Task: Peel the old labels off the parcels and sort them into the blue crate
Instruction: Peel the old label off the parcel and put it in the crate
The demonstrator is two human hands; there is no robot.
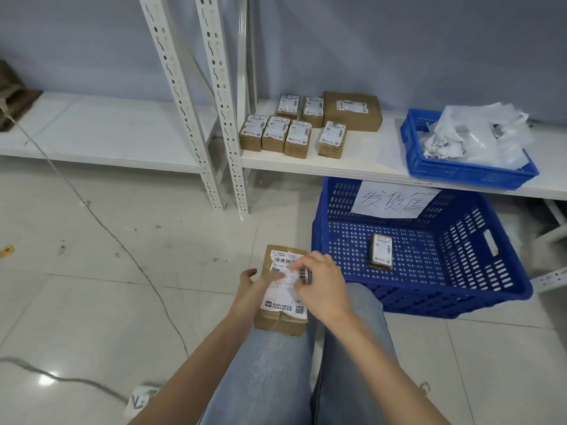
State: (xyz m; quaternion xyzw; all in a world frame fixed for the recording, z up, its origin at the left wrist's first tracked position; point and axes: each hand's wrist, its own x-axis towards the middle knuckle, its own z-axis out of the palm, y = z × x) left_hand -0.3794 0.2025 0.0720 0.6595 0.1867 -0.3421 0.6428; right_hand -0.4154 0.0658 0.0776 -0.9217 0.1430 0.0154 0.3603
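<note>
A brown cardboard parcel lies on my knee, with a white label on its top. My left hand grips the parcel's left side. My right hand pinches the label's right edge, which is curled up off the box. To the right, on the floor, stands a large blue crate with a handwritten paper sign on its back wall. One small labelled parcel lies inside it.
Several labelled brown parcels sit on the low white shelf. A smaller blue tray on the shelf holds crumpled white paper and plastic. White shelf uprights stand at centre. A cable runs across the tiled floor.
</note>
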